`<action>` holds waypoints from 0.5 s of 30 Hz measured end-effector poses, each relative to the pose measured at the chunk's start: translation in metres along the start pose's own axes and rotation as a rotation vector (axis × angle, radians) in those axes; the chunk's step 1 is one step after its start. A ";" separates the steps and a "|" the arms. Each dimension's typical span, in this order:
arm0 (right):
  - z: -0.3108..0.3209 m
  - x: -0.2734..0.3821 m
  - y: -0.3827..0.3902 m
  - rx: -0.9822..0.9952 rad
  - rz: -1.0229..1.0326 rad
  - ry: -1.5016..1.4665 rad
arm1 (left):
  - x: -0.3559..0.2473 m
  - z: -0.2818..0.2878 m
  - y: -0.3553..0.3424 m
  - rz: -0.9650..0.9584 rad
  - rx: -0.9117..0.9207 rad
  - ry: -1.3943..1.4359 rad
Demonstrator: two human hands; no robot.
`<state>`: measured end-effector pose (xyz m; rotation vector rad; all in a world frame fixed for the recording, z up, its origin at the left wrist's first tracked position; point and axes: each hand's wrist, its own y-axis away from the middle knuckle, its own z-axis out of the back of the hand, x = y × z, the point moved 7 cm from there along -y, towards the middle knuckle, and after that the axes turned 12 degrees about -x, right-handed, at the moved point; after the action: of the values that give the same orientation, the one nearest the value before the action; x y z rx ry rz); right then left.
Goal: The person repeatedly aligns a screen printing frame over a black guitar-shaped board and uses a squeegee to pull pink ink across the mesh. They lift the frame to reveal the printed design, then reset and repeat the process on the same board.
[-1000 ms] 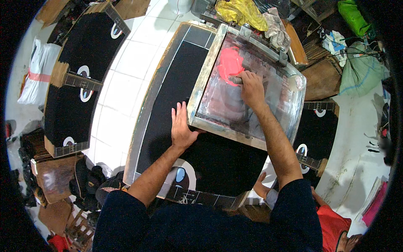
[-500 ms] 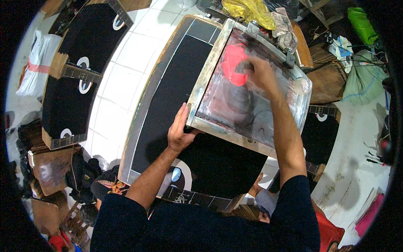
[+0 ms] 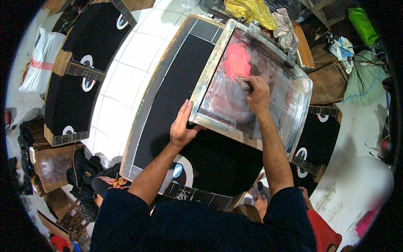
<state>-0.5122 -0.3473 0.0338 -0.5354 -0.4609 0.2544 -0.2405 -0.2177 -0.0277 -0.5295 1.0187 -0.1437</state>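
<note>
Your frame (image 3: 214,67) takes up the upper middle of the picture, its near edge slanting down to the right and its far edge set in metal brackets (image 3: 291,56). Beyond that edge, a yellow cloth (image 3: 252,11) crowds the top. Left of the frame you have a long strip of the black sheet (image 3: 168,92), then white tile floor (image 3: 132,59) curving down the left, up to the dark printed panels (image 3: 71,101). On the right, more dark panels (image 3: 319,134) sit close to the frame's edge. At the lower right, another person's hand (image 3: 261,204) is near your right forearm.

Your left hand (image 3: 182,130) is at the frame's lower left corner, fingers straight and together, thumb spread away from them; its tip is hidden, so you can't tell how firmly it holds. Your right hand (image 3: 257,94) is closed on a small dark scraper (image 3: 242,82), above the frame's mesh at the lower edge of the paint (image 3: 237,62). That paint is a bright pinkish-red patch with ragged edges; the mesh around it is smeared grey, white and dull red.
</note>
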 end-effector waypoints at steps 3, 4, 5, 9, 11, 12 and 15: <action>0.018 0.013 0.016 -0.138 -0.029 0.027 | 0.007 -0.002 0.004 0.058 0.002 -0.008; 0.024 0.019 0.021 -0.187 -0.026 0.034 | 0.007 -0.003 0.005 0.036 -0.006 -0.005; 0.030 0.024 0.028 -0.232 -0.062 0.034 | 0.007 -0.003 0.006 0.041 -0.001 -0.009; 0.054 0.065 0.079 -0.384 -0.182 0.039 | -0.001 0.001 0.001 0.110 -0.013 0.053; 0.075 0.095 0.096 -0.491 -0.121 0.008 | -0.018 0.010 -0.010 0.159 -0.021 0.103; 0.084 0.101 0.093 -0.536 -0.144 -0.091 | -0.040 0.022 -0.023 0.043 -0.120 0.193; 0.126 0.120 0.061 -0.699 -0.088 -0.150 | -0.096 0.042 -0.067 0.011 -0.188 0.237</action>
<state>-0.4760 -0.2004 0.1397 -1.1800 -0.7220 0.0399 -0.2472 -0.2271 0.0963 -0.6891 1.2742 -0.1026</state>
